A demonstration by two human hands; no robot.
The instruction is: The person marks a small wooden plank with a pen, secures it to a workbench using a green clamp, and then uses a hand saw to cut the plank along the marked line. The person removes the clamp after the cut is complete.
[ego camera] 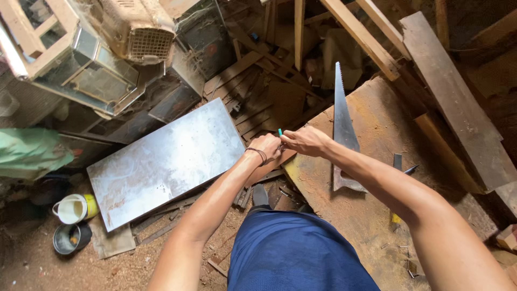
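left hand [265, 146]: curled into a loose fist at about the centre of the view, dark band on the wrist, knuckles touching the other hand; looks like it's pinching the low end of the little teal thing.
right hand [305, 141]: fingers bunched together, tips meeting the left one right at the teal bit; can't tell exactly which fingers grip it.
teal pencil [280, 131]: tiny teal tip poking up between the two hands, most of it hidden, so pencil is my best read.
handsaw [342, 126]: lying flat on the desk just at 3 o'clock of the right hand, toothed blade pointing to 12, handle end under the forearm.
desk [371, 199]: worn, dusty wooden top, runs from centre out to 4 o'clock.
metal sheet [167, 161]: grey rectangle, tilted, at 9 o'clock of the hands, down on the floor.
cups [72, 207]: white one and a dark one at 8 o'clock, on the dirt.
scrap planks [458, 97]: piled at 1 to 2 o'clock.
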